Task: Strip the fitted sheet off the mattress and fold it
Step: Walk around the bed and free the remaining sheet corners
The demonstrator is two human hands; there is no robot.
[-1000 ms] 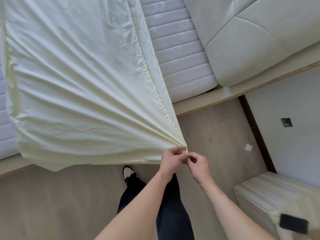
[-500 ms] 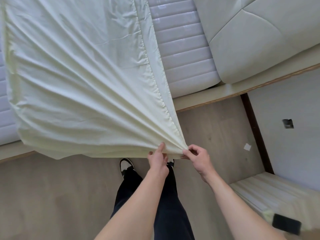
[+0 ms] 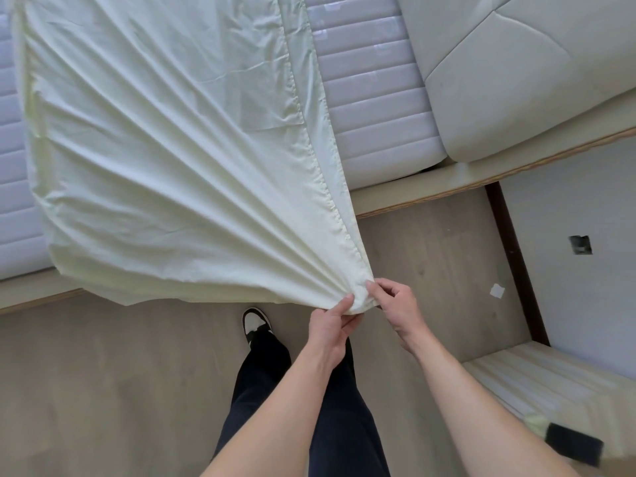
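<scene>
Both my hands met at one gathered corner of the fitted sheet, low and right of centre in the frame. My left hand had thumb and fingers pinched closed on the bunched hem from below, and my right hand pinched the same bunch from the right side, fingertips curled in tight, nothing else in either hand. The pale sheet fanned away from that pinch toward the upper left, pulled into taut pleats, most of it lying across the mattress, whose quilted grey top showed bare at the upper middle and along the left edge. The lower edge of the sheet hung off the bed frame above the wood floor, my shoe just beneath it.

So the stripping looked done, and I judged this as the folding stage: sorting out a corner. Doing it well meant finding the seam in that bunch and keeping one hand on it while the other ran along the hem to the next corner, rather than tugging the whole bundle. Steady tension would keep the pleats from tangling, and I had to keep the hanging edge off the floor.
</scene>
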